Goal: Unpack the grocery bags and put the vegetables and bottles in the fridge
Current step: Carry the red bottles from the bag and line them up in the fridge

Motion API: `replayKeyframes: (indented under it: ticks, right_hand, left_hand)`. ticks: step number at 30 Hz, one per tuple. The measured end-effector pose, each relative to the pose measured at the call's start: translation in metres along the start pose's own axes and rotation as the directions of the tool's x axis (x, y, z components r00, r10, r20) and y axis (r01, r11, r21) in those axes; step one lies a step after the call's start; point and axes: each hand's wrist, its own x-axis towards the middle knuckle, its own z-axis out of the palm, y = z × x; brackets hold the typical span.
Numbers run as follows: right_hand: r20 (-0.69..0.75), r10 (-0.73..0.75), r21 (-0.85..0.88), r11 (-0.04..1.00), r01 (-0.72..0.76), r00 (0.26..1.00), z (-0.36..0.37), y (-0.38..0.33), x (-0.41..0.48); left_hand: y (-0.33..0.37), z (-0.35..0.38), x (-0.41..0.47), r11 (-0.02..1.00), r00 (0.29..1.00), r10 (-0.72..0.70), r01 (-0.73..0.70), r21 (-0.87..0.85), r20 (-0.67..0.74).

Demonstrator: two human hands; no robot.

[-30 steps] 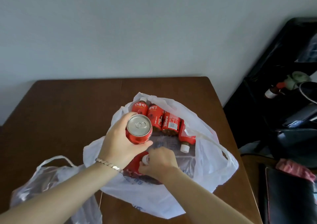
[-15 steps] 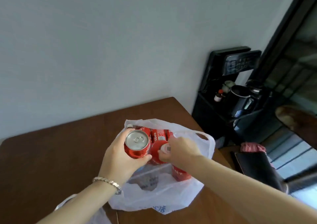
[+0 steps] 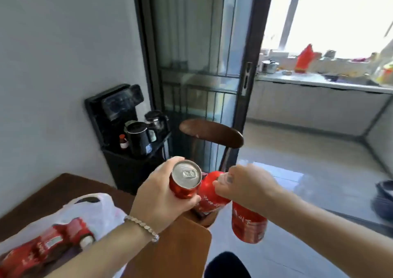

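**A:** Hauling drinks off the counter (image 3: 180, 245) right now. Gripping a red can (image 3: 186, 178) round its side with the left hand (image 3: 161, 194), top facing up. Clutching two red bottles (image 3: 248, 224) up at the cap end with the right hand (image 3: 248, 184), dangling them out past the counter edge, over the floor (image 3: 308, 182). Any tips on handling?

**B:** Probably fine on the can. Rigid, light enough for one hand, maybe slick if chilled. Better to wrap the whole palm round the middle than pinch the rim. Would worry more about the bottles. Presumably full, so heavyish, and a swinging load on a few fingers when hung by the necks. Could slip, or knock together. Safer to cradle the bodies, or take one per trip.

**A:** Fair. Can't spot the fridge anywhere from here, just a chair (image 3: 212, 133) and a glass door (image 3: 191, 64) ahead. Also leaving more red bottles (image 3: 42, 248) lying in the white grocery bag (image 3: 93, 209) on the counter.

**B:** Grab those round the label, not the cap. Likely thin plastic, so no hard squeezing. And watch the bag: flimsy, floppy, no good as a handle with weight shifting inside.
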Motion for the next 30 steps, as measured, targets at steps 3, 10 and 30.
replayKeyframes:
  ticks: [3,10,30]
  right_hand:
    - [-0.106,0.184,-0.043,0.981,-0.189,0.977,-0.018,0.099,-0.055]
    - [-0.223,0.563,0.049,0.822,-0.568,0.795,-0.069,0.313,-0.232]
    - [-0.312,0.945,0.251,-0.018,-0.968,-0.099,-0.197,0.697,-0.584]
  left_hand:
    - [0.065,0.085,0.016,0.991,0.980,0.107,-0.092,-0.096,0.168]
    - [0.243,0.294,0.005,0.935,0.858,0.311,-0.201,-0.292,0.408]
    - [0.690,0.732,-0.066,0.652,0.284,0.748,-0.149,-0.743,0.600]
